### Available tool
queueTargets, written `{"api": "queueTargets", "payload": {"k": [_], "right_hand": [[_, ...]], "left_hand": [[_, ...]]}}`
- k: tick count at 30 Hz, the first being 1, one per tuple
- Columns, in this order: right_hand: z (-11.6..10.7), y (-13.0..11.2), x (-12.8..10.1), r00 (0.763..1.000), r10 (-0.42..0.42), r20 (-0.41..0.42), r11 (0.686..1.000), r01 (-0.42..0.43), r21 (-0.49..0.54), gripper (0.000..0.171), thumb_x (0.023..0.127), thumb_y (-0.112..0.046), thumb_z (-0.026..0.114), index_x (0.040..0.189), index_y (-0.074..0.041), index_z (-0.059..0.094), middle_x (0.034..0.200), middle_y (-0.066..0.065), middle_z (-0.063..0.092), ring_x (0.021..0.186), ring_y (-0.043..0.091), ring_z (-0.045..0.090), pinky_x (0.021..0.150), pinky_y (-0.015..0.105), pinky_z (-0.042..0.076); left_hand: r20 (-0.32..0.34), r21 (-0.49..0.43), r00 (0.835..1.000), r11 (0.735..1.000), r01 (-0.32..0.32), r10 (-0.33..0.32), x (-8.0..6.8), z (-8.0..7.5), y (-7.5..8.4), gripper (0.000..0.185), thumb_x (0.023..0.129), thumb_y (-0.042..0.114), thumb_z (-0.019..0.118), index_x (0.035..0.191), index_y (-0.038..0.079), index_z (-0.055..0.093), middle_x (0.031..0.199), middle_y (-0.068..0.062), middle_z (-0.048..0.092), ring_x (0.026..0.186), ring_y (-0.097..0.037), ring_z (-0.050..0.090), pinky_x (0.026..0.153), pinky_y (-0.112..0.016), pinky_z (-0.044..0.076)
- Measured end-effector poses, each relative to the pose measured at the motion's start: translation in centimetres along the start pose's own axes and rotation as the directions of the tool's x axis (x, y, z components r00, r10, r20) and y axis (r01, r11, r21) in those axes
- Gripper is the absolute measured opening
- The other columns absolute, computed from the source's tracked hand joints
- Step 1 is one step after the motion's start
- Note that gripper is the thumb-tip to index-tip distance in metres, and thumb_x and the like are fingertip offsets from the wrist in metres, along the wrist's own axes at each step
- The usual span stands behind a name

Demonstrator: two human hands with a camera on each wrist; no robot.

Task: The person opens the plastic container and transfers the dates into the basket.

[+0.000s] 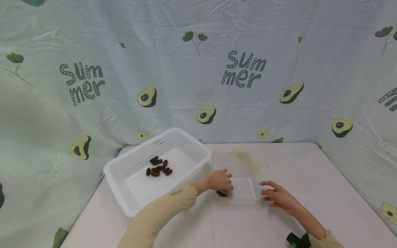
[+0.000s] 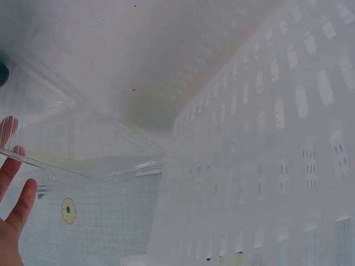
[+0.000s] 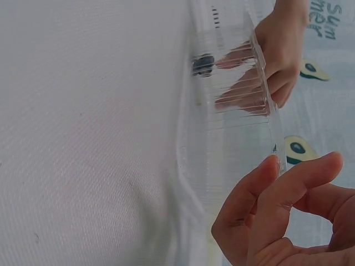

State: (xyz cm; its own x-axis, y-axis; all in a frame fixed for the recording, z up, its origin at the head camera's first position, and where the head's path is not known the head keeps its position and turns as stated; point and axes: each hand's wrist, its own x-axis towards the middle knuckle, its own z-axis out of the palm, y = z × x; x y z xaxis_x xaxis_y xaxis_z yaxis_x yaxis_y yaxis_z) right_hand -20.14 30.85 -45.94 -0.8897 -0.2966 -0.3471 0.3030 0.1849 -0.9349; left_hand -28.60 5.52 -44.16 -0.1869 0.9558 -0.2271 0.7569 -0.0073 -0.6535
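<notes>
My left hand [image 1: 221, 182] pinches 1 date [image 1: 221, 193] inside the clear tray [image 1: 245, 196] mid-table; my right hand [image 1: 277, 198] hovers beside it, fingers loose. Unsteadied, the light tray could slide.

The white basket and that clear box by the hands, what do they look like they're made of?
White basket: likely molded plastic, matte, with perforated slotted walls and floor. Clear box: probably thin, glossy plastic; the table and fingers show through it, with ribbed walls.

Clear plastic tray [image 1: 245, 193] on table, one dark date [image 1: 221, 193] inside, left corner
</notes>
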Motion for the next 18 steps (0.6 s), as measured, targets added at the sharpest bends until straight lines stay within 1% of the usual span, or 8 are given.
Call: {"api": "queueTargets", "payload": {"k": [2,4,7,10,13,18], "right_hand": [[0.01,-0.03,0.03,1.000,-0.003,0.000,1.000,0.003,0.003,0.050,0.092,-0.024,0.046,0.133,0.000,0.027,0.103,0.004,0.050,0.082,0.004,0.060,0.058,0.018,0.045],[0.02,-0.06,0.06,1.000,-0.005,0.000,1.000,0.005,0.004,0.050,0.092,-0.024,0.046,0.132,0.000,0.027,0.103,0.004,0.049,0.082,0.004,0.060,0.058,0.018,0.045],[0.07,-0.13,0.10,1.000,-0.004,0.000,1.000,0.004,0.005,0.050,0.092,-0.023,0.046,0.133,0.000,0.027,0.102,0.004,0.049,0.081,0.004,0.060,0.058,0.018,0.045],[0.10,-0.20,0.14,1.000,-0.004,0.003,1.000,0.004,0.003,0.051,0.092,-0.024,0.046,0.133,0.000,0.026,0.101,0.003,0.049,0.082,0.004,0.060,0.058,0.018,0.045],[0.09,-0.22,0.19,1.000,-0.001,0.002,1.000,0.001,-0.002,0.051,0.092,-0.024,0.046,0.133,0.000,0.026,0.101,0.003,0.049,0.081,0.004,0.060,0.058,0.018,0.045],[0.02,-0.15,0.34,1.000,0.002,-0.004,1.000,-0.002,-0.013,0.053,0.092,-0.024,0.046,0.134,0.000,0.025,0.101,0.003,0.050,0.082,0.005,0.060,0.058,0.019,0.045]], "left_hand": [[0.010,0.003,1.000,1.000,-0.004,0.004,0.04,-0.02,-0.09,0.033,0.087,0.055,0.034,0.096,0.039,0.061,0.089,0.020,0.065,0.086,-0.004,0.052,0.076,-0.024,0.042],[0.046,0.000,0.999,1.000,-0.017,0.017,0.19,-0.08,-0.09,0.034,0.083,0.059,0.036,0.096,0.040,0.061,0.092,0.020,0.064,0.088,-0.004,0.051,0.077,-0.023,0.041],[0.115,-0.003,0.993,0.999,-0.037,0.037,0.50,-0.27,0.05,0.030,0.080,0.060,0.045,0.096,0.040,0.061,0.097,0.019,0.062,0.092,-0.003,0.048,0.081,-0.023,0.039],[0.157,-0.008,0.987,0.999,-0.035,0.036,0.75,-0.37,0.28,0.026,0.079,0.058,0.051,0.094,0.040,0.062,0.098,0.020,0.061,0.094,-0.002,0.048,0.083,-0.023,0.039],[0.169,-0.005,0.985,1.000,-0.029,0.029,0.82,-0.39,0.45,0.023,0.080,0.056,0.052,0.093,0.040,0.062,0.099,0.021,0.060,0.094,-0.002,0.049,0.083,-0.023,0.039],[0.144,-0.021,0.989,1.000,-0.015,0.018,0.75,-0.30,0.39,0.018,0.083,0.051,0.051,0.092,0.041,0.062,0.099,0.020,0.060,0.094,-0.002,0.050,0.083,-0.024,0.041]]}}
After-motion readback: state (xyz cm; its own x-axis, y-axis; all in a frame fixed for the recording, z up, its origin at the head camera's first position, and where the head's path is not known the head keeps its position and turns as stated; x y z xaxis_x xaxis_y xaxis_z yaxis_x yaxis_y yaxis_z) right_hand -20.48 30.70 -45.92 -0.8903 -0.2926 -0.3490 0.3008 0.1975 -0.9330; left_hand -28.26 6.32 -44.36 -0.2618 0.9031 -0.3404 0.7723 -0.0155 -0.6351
